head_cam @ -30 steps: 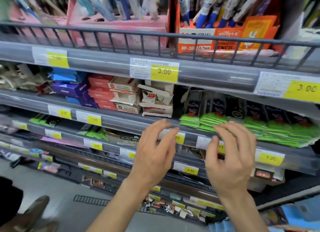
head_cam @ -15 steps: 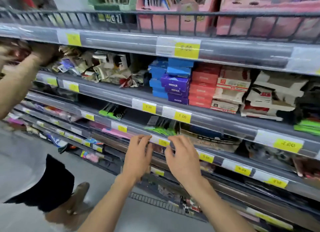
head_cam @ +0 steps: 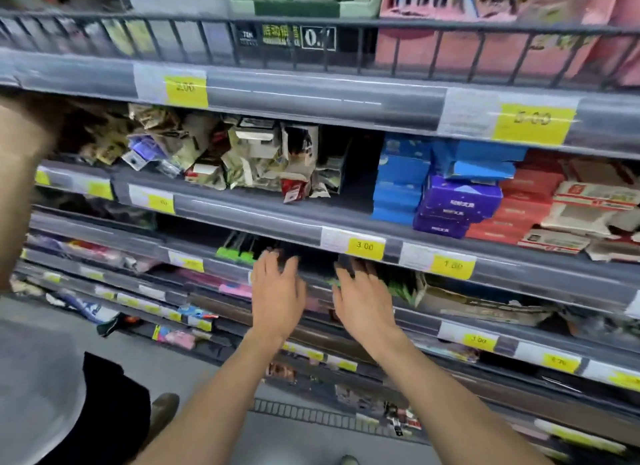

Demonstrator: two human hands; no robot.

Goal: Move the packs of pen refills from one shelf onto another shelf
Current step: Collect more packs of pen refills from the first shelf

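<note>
Green-topped black packs of pen refills [head_cam: 237, 249] lie on a grey shelf [head_cam: 311, 277] in the middle of the rack, with more green packs [head_cam: 398, 288] on the level just below to the right. My left hand [head_cam: 277, 291] reaches toward that shelf with fingers spread and straight, fingertips at its front edge near the packs. My right hand [head_cam: 363, 298] is beside it, fingers extended over the green packs below the rail. Neither hand holds anything. The fingertips are partly in shadow under the shelf above.
Blue, purple and red boxes [head_cam: 460, 194] are stacked on the shelf above at right; crumpled packets [head_cam: 221, 159] at left. Another person's arm [head_cam: 24, 173] and grey shirt [head_cam: 38, 378] fill the left edge. A wire rail [head_cam: 311, 41] fronts the top shelf.
The view has kept swinging left along the rack. Both hands have moved up and forward, from the lower rail to the shelf with the green-topped packs.
</note>
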